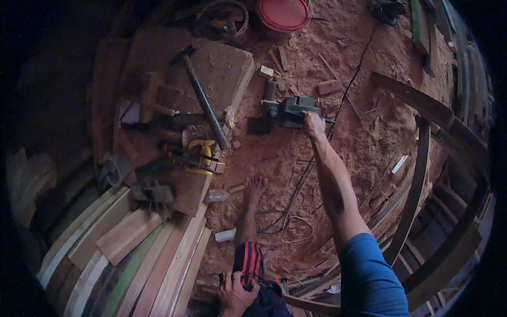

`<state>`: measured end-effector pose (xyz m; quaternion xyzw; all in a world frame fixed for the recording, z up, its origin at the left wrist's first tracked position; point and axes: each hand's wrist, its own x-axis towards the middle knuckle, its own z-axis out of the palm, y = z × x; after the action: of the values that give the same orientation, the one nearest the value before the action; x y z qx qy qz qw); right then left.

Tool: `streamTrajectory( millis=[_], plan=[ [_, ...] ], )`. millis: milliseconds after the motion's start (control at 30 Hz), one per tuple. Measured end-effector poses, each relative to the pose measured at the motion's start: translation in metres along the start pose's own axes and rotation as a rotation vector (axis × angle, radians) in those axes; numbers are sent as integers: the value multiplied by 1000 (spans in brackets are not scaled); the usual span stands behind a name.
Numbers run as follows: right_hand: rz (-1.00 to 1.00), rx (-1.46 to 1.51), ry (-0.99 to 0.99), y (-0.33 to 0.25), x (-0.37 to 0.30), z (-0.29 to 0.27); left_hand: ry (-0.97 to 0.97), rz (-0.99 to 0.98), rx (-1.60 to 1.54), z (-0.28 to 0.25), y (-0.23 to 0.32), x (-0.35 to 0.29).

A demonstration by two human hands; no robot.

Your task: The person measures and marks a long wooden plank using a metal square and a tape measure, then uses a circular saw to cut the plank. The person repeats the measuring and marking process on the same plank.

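My right arm point(338, 190) stretches forward over the dusty ground, and my right hand point(315, 126) is closed on a dark green electric planer point(297, 108). Whether the planer touches the ground is hard to tell. My left hand point(237, 295) is low in the picture at my thigh, its fingers bent on the dark shorts point(252, 264) with red stripes. Left of the planer, a hammer point(203, 98) with a long dark handle lies across a wide wooden bench point(174, 58). A yellow-handled handsaw point(203, 153) sits near the bench's edge.
Planks point(158, 264) are stacked at the lower left. A red-lidded bucket point(284, 15) and a basket point(222, 24) stand at the back. A dark cord point(351, 79) crosses the ground among shavings and offcuts. Curved wooden frame pieces point(420, 174) rise on the right. My bare foot point(257, 187) is below the planer.
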<state>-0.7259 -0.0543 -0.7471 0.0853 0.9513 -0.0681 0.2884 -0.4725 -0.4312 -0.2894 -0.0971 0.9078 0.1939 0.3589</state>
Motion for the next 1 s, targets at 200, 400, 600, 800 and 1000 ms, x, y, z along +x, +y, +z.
streamTrajectory(
  millis=[200,400,600,800,1000],
  plan=[
    [-23,21,17,-4,-4,-15,-164,-144,37,1,0,1],
    [-42,72,26,-4,-8,-21,-75,-31,57,2,2,3],
    [-72,296,435,-11,-65,-20,-80,-59,119,5,16,-4],
    [203,680,101,-69,-307,-6,-26,34,209,18,22,-21],
    [218,986,-397,-110,-579,-76,-216,160,271,24,32,-43]
  ],
)
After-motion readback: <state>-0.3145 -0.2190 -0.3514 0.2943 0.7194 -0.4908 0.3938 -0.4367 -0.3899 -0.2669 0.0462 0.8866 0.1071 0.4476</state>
